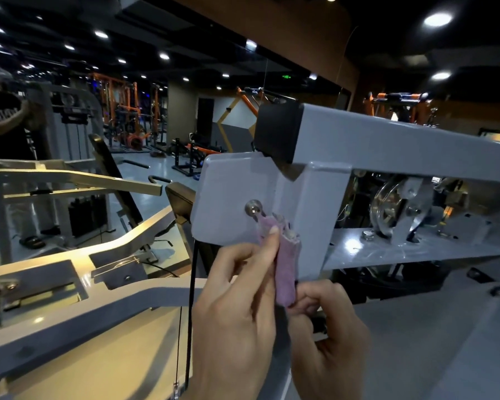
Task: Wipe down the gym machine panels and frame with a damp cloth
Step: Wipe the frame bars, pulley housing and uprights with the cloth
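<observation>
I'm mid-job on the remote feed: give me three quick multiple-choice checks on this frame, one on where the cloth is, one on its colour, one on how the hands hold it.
1. Where is the rolled cloth?
A. Against the grey metal bracket plate, just below its round silver bolt
B. On the floor
C. Draped over the black end cap

2. What colour is the cloth?
A. Orange
B. Pale purple
C. Green

3. How is the cloth held?
A. Left hand only
B. Lying loose, untouched
C. Both hands grip it

Answers:
1 A: the cloth's upper end lies on the grey plate right under the bolt.
2 B: the fabric reads pale purple.
3 C: the left hand pinches its upper part with the fingers, and the right hand grips its lower end.
</observation>
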A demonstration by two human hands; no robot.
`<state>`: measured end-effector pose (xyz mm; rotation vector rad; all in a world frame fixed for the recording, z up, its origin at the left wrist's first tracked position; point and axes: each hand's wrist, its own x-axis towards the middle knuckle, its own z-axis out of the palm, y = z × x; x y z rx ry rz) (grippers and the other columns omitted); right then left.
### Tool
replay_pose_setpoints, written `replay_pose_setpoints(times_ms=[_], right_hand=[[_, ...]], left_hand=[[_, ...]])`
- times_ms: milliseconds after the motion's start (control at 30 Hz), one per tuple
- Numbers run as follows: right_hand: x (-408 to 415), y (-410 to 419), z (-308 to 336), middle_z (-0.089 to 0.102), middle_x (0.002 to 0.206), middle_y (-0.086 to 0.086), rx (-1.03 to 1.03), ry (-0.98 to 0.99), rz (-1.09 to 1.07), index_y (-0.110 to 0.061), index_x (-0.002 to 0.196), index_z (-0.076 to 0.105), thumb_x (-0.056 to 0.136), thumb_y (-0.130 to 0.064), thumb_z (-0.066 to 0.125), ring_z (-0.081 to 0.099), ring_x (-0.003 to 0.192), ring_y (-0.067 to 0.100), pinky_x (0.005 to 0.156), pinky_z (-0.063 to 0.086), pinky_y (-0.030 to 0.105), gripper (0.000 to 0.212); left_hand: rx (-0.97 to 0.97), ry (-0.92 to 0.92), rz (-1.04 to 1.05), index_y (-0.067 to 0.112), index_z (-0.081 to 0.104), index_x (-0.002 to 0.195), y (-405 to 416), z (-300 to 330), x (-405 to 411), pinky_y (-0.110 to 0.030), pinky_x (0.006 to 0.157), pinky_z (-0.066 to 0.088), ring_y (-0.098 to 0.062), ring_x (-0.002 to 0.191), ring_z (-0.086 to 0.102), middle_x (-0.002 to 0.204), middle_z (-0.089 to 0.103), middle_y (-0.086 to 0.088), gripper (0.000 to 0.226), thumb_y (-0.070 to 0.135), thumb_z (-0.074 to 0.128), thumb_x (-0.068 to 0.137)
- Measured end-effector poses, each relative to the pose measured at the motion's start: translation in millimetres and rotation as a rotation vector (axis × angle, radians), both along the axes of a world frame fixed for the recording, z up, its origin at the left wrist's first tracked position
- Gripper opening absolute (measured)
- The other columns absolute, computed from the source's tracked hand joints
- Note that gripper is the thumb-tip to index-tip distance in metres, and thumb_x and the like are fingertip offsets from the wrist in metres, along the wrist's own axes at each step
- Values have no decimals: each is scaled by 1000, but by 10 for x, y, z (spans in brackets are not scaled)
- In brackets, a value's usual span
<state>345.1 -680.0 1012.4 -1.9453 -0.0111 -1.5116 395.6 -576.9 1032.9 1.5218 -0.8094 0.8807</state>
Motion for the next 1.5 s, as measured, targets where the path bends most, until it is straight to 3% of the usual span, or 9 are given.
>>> replay_pose_setpoints(times_ms=[133,267,433,733,833,1000,1100,1333,1500], right_hand=[[28,6,16,53,71,-8,-1,-7,-23,-24,75,63,71,-15,50,52,63,17,56,42,20,17],[38,22,41,51,68,-9,5,5,-53,-23,71,62,68,-15,48,52,62,20,53,40,24,16],[46,7,28,53,69,-11,6,-29,-24,-24,72,64,68,-15,49,53,61,18,56,40,16,18],[71,-4,28,57,68,-12,24,-36,-12,-28,71,64,66,-17,51,57,61,14,58,42,22,18],[75,-1,18,55,68,-14,1,-37,-62,-30,70,64,64,-3,56,54,61,11,56,40,20,28],[63,-34,-9,55,68,-13,-1,-3,-93,-33,71,62,59,1,58,52,63,10,57,39,16,36],[48,-31,0,56,70,-14,-8,16,-96,-33,70,61,63,-6,54,54,66,11,58,42,20,29],[58,-19,40,54,68,-12,6,-19,-70,-29,68,63,67,-19,48,50,64,11,58,41,18,18],[72,-20,25,53,68,-12,-3,-20,-56,-27,68,63,68,-17,47,50,65,12,57,41,23,19]], left_hand=[[66,-68,99,22,69,135,51,315,39,-3,79,38,4,88,54,103,63,7,38,28,56,100],[56,-131,137,20,70,133,32,622,111,-13,79,47,-4,89,60,103,67,5,33,16,66,100],[86,-94,145,19,72,130,27,394,49,-9,75,44,2,87,54,103,64,6,32,17,64,99],[150,-280,280,14,78,112,74,805,193,-38,56,52,-16,74,59,91,64,0,20,20,68,96],[260,-309,405,14,78,107,102,806,199,-33,44,41,-20,65,54,84,59,-1,15,19,67,97],[434,-473,507,14,76,103,298,955,258,-32,47,40,-25,67,53,87,57,-4,28,30,54,105],[362,-477,508,11,78,104,477,996,324,-37,45,46,-24,64,52,85,58,-8,48,40,40,111],[444,-499,529,10,78,100,278,898,316,-34,54,36,-26,72,47,86,53,-8,13,15,66,98],[303,-457,533,13,81,101,593,1026,425,-22,52,36,-21,67,50,87,58,-11,30,31,58,99]])
